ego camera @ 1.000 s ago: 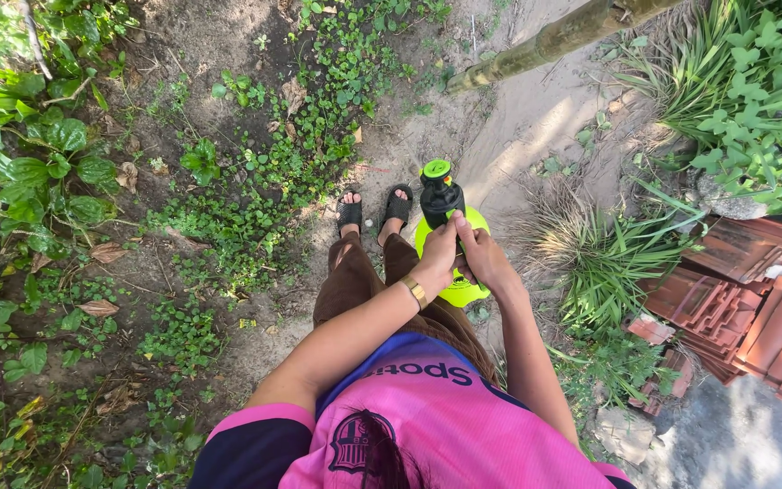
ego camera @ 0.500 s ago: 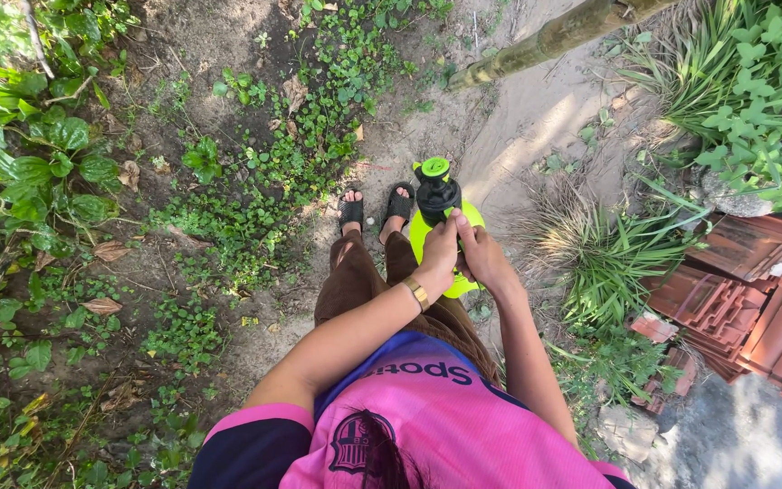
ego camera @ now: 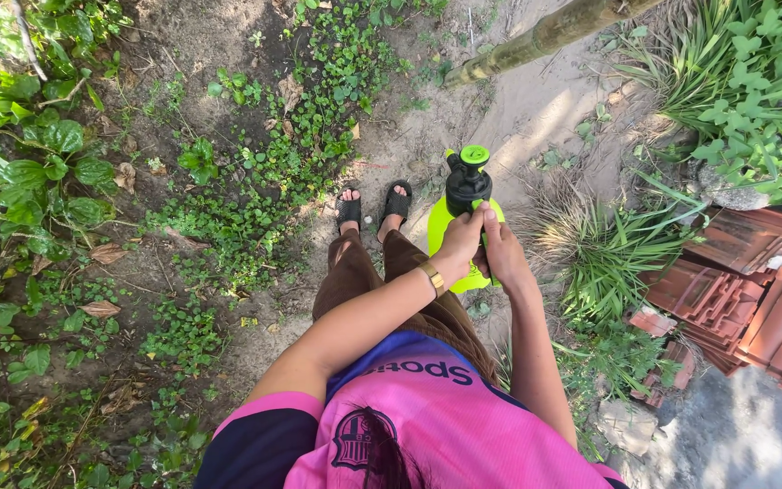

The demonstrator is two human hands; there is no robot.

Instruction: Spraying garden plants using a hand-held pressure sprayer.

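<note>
Both hands, left hand (ego camera: 460,243) and right hand (ego camera: 500,249), clamped together on the yellow-green pump sprayer (ego camera: 450,231), held at her 1 o'clock. Looks rigid, slick, heavy if filled; grip the black neck.

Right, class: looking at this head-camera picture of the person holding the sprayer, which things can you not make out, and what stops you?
Head view only:
- The sprayer bottle: its lime-green body is mostly covered by the left hand and right hand.
- The trigger or nozzle: hidden behind the fingers.
- Whether the black pump top is being turned or just gripped: one still cannot show it.
- The red roof tiles: cut off by the right edge.
- The trunk: cut off at the top.
</note>
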